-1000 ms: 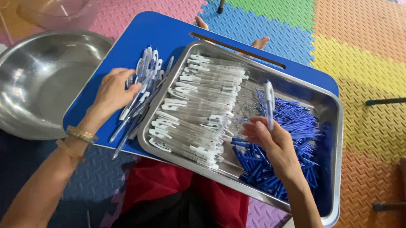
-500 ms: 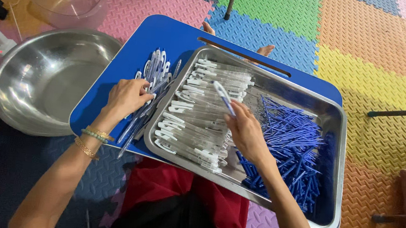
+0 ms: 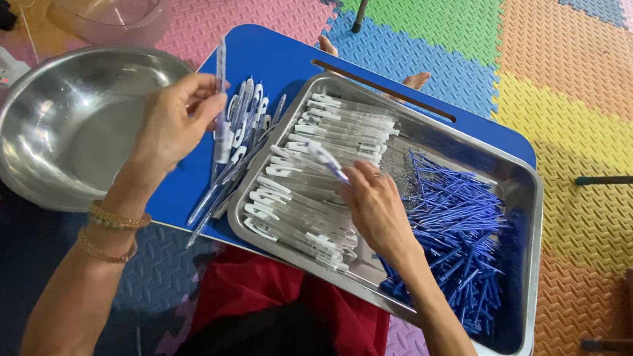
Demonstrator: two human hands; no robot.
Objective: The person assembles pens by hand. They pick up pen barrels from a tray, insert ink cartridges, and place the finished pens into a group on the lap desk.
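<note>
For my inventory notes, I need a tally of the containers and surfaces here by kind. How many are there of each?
Round steel bowl: 1
Clear plastic bowl: 1
Rectangular steel tray: 1
Blue lap table: 1
Total: 4

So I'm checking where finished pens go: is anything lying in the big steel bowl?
No, the steel bowl shows only bare shiny metal inside.
</note>
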